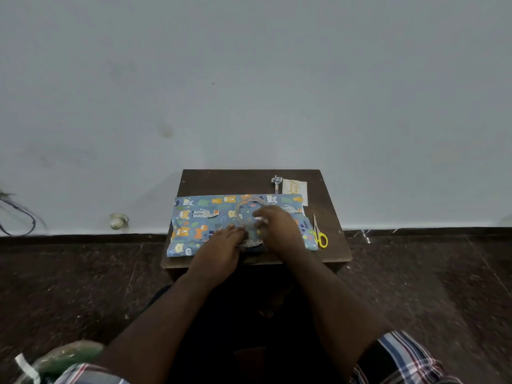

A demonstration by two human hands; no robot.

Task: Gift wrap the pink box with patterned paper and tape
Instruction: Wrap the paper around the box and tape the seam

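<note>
Patterned paper [199,220] lies spread over the small brown table [329,206], under both hands, and covers whatever it wraps. The right hand [279,228] holds a clear tape roll [249,214] by its rim, at about 11 o'clock from the knuckles. The left hand [221,245] presses flat-fingered on the paper at the roll's 7 o'clock; yellow scissors [320,234] lie at the paper's 3 o'clock.

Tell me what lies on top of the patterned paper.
On the patterned paper: a clear tape roll, left hand and right hand. The box underneath is covered, unseen.
</note>
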